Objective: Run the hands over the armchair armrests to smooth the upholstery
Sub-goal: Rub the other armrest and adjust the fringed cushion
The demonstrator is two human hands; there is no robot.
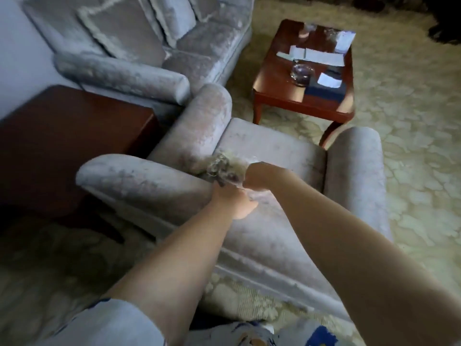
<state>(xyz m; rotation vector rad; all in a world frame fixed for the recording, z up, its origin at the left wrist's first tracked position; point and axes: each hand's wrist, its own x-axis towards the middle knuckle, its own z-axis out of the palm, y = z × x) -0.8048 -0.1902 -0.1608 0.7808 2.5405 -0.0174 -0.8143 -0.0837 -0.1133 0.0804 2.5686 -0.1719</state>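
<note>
Just beyond the fingers of both hands, past the top roll of the armchair [269, 151] backrest, sits a blurred fringed bundle [220, 168]. The left hand [234, 204] rests on the backrest crest. Its fingers run into the blur towards the bundle, so whether they are straight or curled cannot be told. The right hand [258, 178] looks bunched, knuckles against the bundle; whether it pinches the fringe or only touches it cannot be told either. Neither hand is on an armrest. The left armrest [207, 121] runs forward just left of the fingers, and the right armrest [354, 171] lies well apart on their right, across the seat. Smoothing is judged not yet begun.

Likely faults: the person reaches over the backrest, so strokes may stop short of the armrests' front rolls. The crushed pile shows streaks readily, so uneven or reversed strokes would probably leave new marks. A hand occupied with the bundle could drag its fringe across the fabric.

Surroundings: the backrest itself stands between the body and both armrests. A dark side table [62, 146] lies left of the fingers, close by the left armrest. Ahead and to the left is a sofa [199, 38], its arm near that armrest's front. A coffee table [274, 96] with papers [321, 57] and a glass ashtray [300, 72] stands beyond the seat on patterned carpet [411, 158].
</note>
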